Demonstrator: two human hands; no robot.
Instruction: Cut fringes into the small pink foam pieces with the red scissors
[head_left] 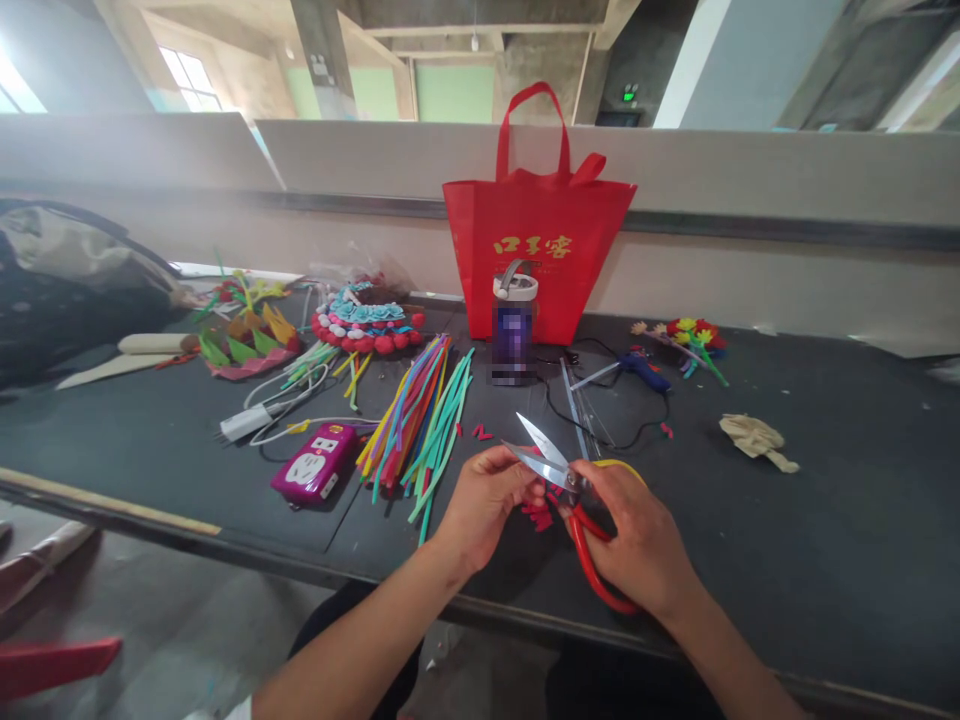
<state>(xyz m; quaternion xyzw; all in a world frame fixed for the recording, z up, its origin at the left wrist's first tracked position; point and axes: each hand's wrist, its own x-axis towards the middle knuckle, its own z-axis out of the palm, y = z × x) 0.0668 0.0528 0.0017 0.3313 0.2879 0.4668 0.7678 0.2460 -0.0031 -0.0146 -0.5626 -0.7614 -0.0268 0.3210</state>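
Head: right fingers [598, 478] clasp scissors [553, 471]; left fingers [491, 462] curled, hold unclear; bottle [513, 330] before bag [540, 212].

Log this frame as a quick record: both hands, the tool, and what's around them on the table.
right hand: holds the red-handled scissors
scissors state: blades apart
left hand: fingertips at the blades; whether it grips a piece is unclear
by the hands: small red pieces
left side: multicoloured stems, teal stems, purple power box
far side: white-lidded bottle in front of a red bag
right side: beige crumpled item, flower pieces
surface: dark table
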